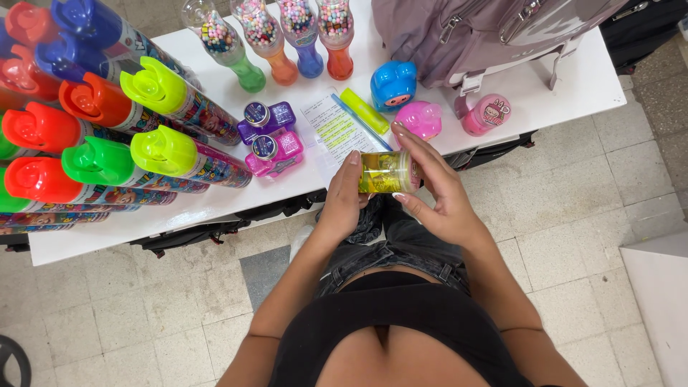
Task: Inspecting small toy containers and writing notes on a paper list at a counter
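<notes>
The hands hold a yellow jar (387,173) just off the table's (573,86) front edge, over open floor (573,215), so the space below and to the right of them is free. Ahead, a paper sheet (335,132) with a yellow highlighter (364,110) lies flat and low. Left of it stand two small square bottles (271,138), and beyond them a dense bank of capped tubes (129,136) blocks the left side. A backpack (487,32) fills the far right; blue (393,84) and pink (420,118) toys sit before it.

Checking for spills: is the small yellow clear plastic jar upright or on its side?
On its side: the small yellow clear plastic jar lies horizontal between left hand and right hand.
</notes>
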